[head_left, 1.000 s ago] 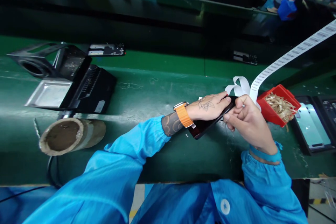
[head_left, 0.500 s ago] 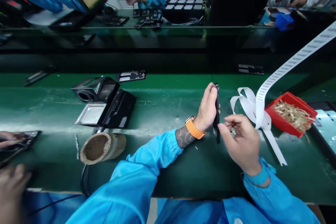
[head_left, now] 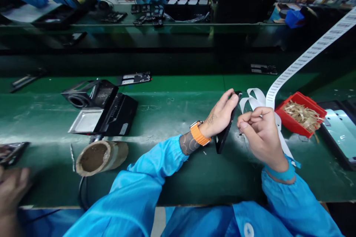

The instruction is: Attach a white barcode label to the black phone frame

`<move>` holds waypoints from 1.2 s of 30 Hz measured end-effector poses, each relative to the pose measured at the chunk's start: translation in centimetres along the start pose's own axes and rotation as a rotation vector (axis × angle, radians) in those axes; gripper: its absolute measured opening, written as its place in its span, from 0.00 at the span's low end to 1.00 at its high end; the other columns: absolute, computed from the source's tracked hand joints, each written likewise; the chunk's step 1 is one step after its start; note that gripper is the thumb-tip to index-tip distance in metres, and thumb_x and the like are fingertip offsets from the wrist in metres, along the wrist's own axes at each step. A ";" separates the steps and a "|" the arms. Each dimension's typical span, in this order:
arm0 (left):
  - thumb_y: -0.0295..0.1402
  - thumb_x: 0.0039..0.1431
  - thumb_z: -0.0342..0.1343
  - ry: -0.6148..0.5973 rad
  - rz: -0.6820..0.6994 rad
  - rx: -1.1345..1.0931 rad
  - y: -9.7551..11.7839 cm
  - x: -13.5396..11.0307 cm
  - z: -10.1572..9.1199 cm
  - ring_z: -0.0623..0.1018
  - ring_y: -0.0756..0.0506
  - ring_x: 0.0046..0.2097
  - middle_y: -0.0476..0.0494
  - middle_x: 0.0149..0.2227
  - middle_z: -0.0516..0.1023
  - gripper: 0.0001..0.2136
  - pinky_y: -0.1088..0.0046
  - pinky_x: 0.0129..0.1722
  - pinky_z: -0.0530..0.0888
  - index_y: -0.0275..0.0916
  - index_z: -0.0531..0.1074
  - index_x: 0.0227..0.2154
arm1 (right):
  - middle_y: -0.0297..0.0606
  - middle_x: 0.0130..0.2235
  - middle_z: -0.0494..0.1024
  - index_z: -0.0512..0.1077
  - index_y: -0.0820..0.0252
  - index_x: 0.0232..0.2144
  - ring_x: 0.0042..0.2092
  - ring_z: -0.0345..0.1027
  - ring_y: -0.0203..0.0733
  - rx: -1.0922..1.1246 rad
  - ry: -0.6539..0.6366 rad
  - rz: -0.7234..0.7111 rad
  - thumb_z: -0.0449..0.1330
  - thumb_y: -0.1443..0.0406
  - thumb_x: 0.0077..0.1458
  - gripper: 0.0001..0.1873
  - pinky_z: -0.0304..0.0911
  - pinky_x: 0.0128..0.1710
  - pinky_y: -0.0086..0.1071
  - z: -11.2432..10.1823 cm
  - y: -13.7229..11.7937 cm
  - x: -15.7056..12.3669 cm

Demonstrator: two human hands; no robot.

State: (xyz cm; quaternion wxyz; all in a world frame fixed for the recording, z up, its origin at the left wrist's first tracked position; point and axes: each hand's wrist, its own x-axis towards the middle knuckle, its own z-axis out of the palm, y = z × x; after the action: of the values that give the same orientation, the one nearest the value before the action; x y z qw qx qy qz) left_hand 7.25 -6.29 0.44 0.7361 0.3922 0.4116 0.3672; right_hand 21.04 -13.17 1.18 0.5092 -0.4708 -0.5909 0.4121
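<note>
My left hand [head_left: 219, 115] grips a black phone [head_left: 224, 136], which stands tilted on its edge over the green bench [head_left: 167, 111]. An orange watch strap sits on that wrist. Just right of the phone, my right hand [head_left: 260, 133] is closed in a pinch, fingertips near the phone's upper edge and against the white label strip [head_left: 294, 67]. What the pinch holds is too small to make out. The strip's backing curls in loops [head_left: 254, 100] between my hands and a red bin.
A red bin [head_left: 300, 114] of tan paper scraps sits at right, beside a dark tray [head_left: 338, 133]. A black fixture [head_left: 97, 108] and a cardboard roll [head_left: 97, 157] lie at left. Another person's hand [head_left: 12, 189] blurs at the lower left. Co-workers sit behind the far shelf.
The phone has gone from lying flat under my left hand to standing on edge, and it now leans slightly. My right hand has moved up toward the label strip.
</note>
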 end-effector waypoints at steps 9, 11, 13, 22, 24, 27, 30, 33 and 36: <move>0.62 0.65 0.40 -0.163 0.023 0.706 0.5 0.3 -0.6 0.57 0.33 0.72 0.36 0.72 0.57 0.40 0.55 0.70 0.52 0.38 0.54 0.71 | 0.31 0.32 0.74 0.54 0.50 0.40 0.30 0.72 0.39 -0.301 -0.262 0.043 0.60 0.69 0.61 0.16 0.64 0.28 0.34 -2.1 -1.1 0.5; 0.62 0.65 0.38 -0.185 0.016 0.767 0.6 0.3 -0.7 0.56 0.34 0.72 0.38 0.73 0.54 0.41 0.55 0.70 0.52 0.39 0.51 0.72 | 0.32 0.33 0.75 0.54 0.51 0.40 0.31 0.72 0.39 -0.353 -0.267 0.050 0.60 0.69 0.61 0.16 0.64 0.28 0.34 -2.1 -1.4 0.5; 0.62 0.65 0.37 -0.197 0.014 0.808 0.7 0.3 -0.7 0.55 0.35 0.72 0.39 0.73 0.53 0.41 0.57 0.70 0.53 0.39 0.50 0.72 | 0.31 0.33 0.75 0.54 0.51 0.40 0.31 0.72 0.38 -0.392 -0.259 0.059 0.60 0.69 0.61 0.16 0.65 0.28 0.33 -2.1 -1.5 0.5; 0.62 0.65 0.35 -0.198 0.018 0.837 1.1 0.0 -0.5 0.58 0.34 0.72 0.37 0.71 0.59 0.41 0.58 0.67 0.60 0.39 0.51 0.71 | 0.30 0.31 0.73 0.55 0.51 0.39 0.30 0.72 0.39 -0.438 -0.202 0.054 0.60 0.68 0.60 0.14 0.66 0.28 0.33 -1.8 -1.1 0.4; 0.62 0.65 0.35 -0.196 0.021 0.840 1.1 0.0 -0.5 0.59 0.33 0.71 0.36 0.70 0.60 0.40 0.57 0.66 0.61 0.38 0.52 0.71 | 0.30 0.31 0.73 0.56 0.51 0.39 0.30 0.72 0.39 -0.427 -0.192 0.061 0.60 0.68 0.60 0.14 0.66 0.27 0.33 -1.8 -1.1 0.4; 0.62 0.65 0.35 -0.197 0.033 0.837 1.1 0.0 -0.5 0.60 0.31 0.70 0.34 0.70 0.61 0.40 0.55 0.65 0.62 0.37 0.54 0.70 | 0.29 0.30 0.72 0.56 0.51 0.39 0.29 0.71 0.38 -0.420 -0.185 0.058 0.60 0.68 0.60 0.15 0.65 0.27 0.33 -1.8 -1.0 0.4; 0.62 0.65 0.35 -0.201 0.041 0.827 1.1 0.1 -0.5 0.61 0.30 0.70 0.34 0.69 0.62 0.40 0.55 0.65 0.63 0.37 0.54 0.70 | 0.28 0.29 0.72 0.56 0.51 0.39 0.29 0.71 0.37 -0.443 -0.180 0.050 0.60 0.68 0.59 0.14 0.65 0.27 0.32 -1.7 -1.1 0.4; 0.62 0.65 0.35 -0.200 0.036 0.831 1.1 0.0 -0.5 0.61 0.30 0.70 0.34 0.69 0.62 0.40 0.54 0.64 0.63 0.37 0.54 0.70 | 0.28 0.29 0.72 0.56 0.52 0.38 0.28 0.70 0.37 -0.480 -0.169 0.045 0.61 0.68 0.59 0.14 0.64 0.26 0.31 -1.6 -1.2 0.4; 0.62 0.65 0.35 -0.197 0.019 0.842 1.3 -0.1 -0.5 0.61 0.31 0.70 0.34 0.69 0.62 0.40 0.55 0.64 0.63 0.38 0.52 0.71 | 0.28 0.29 0.72 0.56 0.52 0.39 0.28 0.70 0.36 -0.494 -0.164 0.048 0.61 0.68 0.59 0.14 0.64 0.25 0.31 -1.5 -1.3 0.4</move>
State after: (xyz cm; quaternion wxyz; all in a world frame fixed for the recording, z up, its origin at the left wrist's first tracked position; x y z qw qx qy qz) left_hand 6.52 -5.70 1.46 0.5443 0.6953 0.4496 0.1350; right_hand 22.38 -13.04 2.71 0.3192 -0.5599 -0.7015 0.3042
